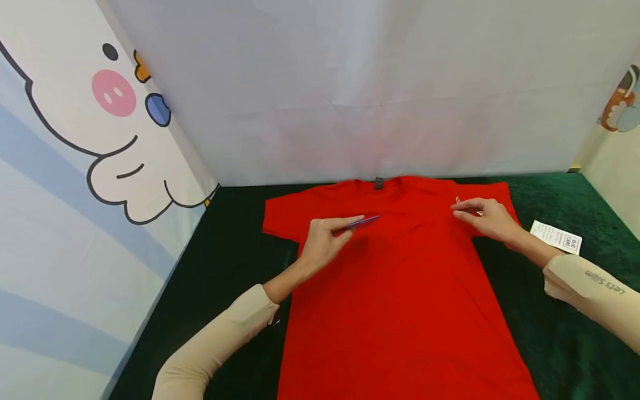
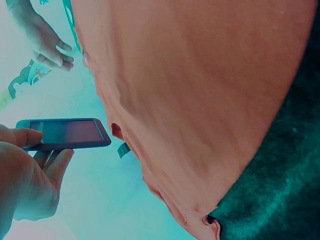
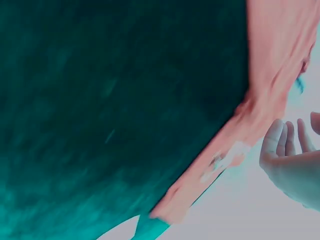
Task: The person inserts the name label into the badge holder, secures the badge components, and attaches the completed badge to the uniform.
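Note:
My left hand [image 1: 322, 239] pinches a flat card holder [image 1: 362, 222] between thumb and fingers, above the chest of a red T-shirt [image 1: 390, 311]. In the left wrist view the card holder [image 2: 67, 133] shows a dark blue rim round a glossy window. Over the shirt's right-hand sleeve hovers my right hand [image 1: 487, 218], fingers loosely bent and nothing visible between them in the right wrist view. A small clear and whitish piece [image 3: 232, 155] lies on that sleeve beside the hand; blur hides its kind.
The shirt lies spread on a dark green cloth [image 1: 235, 250], its dark neck label [image 1: 379, 183] at the back. A white printed card [image 1: 556, 237] lies right of the sleeve. A pale wall [image 1: 350, 83] stands behind, and a cartoon-printed wall [image 1: 60, 111] rises at the left.

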Motion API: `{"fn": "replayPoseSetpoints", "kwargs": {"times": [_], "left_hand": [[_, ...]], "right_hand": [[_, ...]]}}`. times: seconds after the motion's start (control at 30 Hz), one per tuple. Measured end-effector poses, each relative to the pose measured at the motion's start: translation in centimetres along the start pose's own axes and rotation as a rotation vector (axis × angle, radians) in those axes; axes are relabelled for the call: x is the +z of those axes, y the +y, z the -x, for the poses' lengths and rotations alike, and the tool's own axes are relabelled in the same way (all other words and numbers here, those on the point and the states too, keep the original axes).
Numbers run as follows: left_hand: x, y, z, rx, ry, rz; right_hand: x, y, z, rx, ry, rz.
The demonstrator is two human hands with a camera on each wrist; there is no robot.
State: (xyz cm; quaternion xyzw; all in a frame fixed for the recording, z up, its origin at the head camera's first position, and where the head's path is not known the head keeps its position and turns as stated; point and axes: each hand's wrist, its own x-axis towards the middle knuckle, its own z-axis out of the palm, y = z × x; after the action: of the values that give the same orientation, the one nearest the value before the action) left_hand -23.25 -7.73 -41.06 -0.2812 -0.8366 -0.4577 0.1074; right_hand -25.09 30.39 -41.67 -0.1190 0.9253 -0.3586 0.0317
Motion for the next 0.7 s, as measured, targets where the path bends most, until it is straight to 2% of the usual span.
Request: {"fn": "replayPoseSetpoints", "kwargs": {"times": [0.1,0.43,0.7], "left_hand": [[0.1,0.0,0.0,0.004,-0.004,0.002],[0.4,0.1,0.1,0.022,-0.019,0.004],[1.0,0.3,0.2,0.105,-0.048,-0.068]], "right_hand": [[1.0,-1.7,0.4,-0.015,-0.075,-0.091],[4.2,-7.1,0.9,-0.072,-0.242,-0.446],[5.5,-9.7,0.6,0.031,-0.283,-0.597]]}}
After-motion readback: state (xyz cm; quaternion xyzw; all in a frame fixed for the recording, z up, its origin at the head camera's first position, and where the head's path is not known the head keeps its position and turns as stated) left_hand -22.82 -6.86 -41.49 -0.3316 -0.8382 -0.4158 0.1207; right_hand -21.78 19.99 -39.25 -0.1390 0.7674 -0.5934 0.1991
